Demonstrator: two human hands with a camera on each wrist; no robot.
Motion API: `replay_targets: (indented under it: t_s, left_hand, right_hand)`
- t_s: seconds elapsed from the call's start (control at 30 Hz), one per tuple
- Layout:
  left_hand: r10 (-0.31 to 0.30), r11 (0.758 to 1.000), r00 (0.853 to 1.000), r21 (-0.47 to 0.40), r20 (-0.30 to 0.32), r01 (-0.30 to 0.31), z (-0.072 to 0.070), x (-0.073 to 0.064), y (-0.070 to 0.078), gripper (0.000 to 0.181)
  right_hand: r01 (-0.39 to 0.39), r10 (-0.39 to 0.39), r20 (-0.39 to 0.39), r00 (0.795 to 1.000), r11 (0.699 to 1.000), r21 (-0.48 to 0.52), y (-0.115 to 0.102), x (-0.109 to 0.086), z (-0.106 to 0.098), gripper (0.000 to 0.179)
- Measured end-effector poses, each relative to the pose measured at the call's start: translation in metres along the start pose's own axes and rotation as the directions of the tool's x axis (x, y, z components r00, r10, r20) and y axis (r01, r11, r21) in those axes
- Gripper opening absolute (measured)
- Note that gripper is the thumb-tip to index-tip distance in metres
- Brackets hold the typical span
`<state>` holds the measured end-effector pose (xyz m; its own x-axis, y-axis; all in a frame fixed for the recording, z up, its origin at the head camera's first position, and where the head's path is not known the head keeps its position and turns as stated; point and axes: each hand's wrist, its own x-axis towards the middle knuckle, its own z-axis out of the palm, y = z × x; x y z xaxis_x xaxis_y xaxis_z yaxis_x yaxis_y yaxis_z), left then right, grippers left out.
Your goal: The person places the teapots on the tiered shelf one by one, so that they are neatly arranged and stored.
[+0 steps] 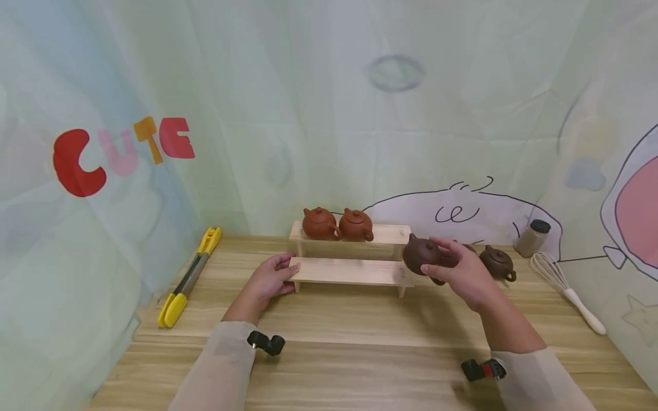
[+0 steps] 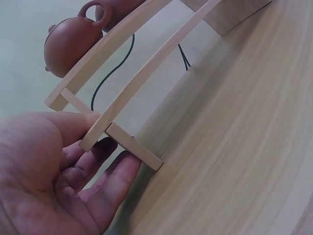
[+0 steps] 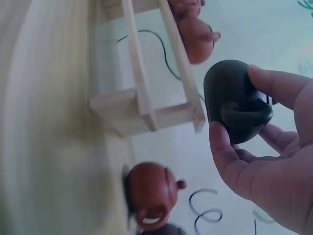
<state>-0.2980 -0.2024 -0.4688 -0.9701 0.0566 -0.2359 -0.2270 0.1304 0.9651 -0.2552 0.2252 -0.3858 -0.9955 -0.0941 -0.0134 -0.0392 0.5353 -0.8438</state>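
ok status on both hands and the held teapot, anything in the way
Left hand gripping left end of wooden stand. Right hand holding dark teapot aloft by stand's right end. Two reddish teapots on upper shelf; nothing visible blocking lower shelf.

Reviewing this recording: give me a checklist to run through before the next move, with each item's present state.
1. Held teapot in right grip: ok, between thumb and fingers.
2. Left grip on lower shelf: ok, at its left end.
3. Lower shelf bare: ok.
4. Room on upper shelf: ok, right of the two red teapots.
5. Held teapot set down: not ok, held in the air.
6. Held teapot empty: cannot tell, inside hidden.
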Motion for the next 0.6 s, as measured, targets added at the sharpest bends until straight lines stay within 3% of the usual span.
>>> replay_targets:
  t_s: [0.33, 0.6]
  left_hand:
    - [-0.001, 1.000, 1.000, -0.005, 0.006, 0.001, 0.001, 0.001, -0.001, 0.061]
    - [-0.007, 1.000, 1.000, 0.005, 0.001, 0.007, -0.001, 0.001, -0.001, 0.061]
  right_hand:
    - [-0.037, 0.036, 0.034, 0.999, 0.999, 0.036, -0.038, 0.039, 0.005, 0.082]
    - [-0.043, 0.044, 0.044, 0.998, 0.998, -0.039, -0.051, 0.071, 0.017, 0.081]
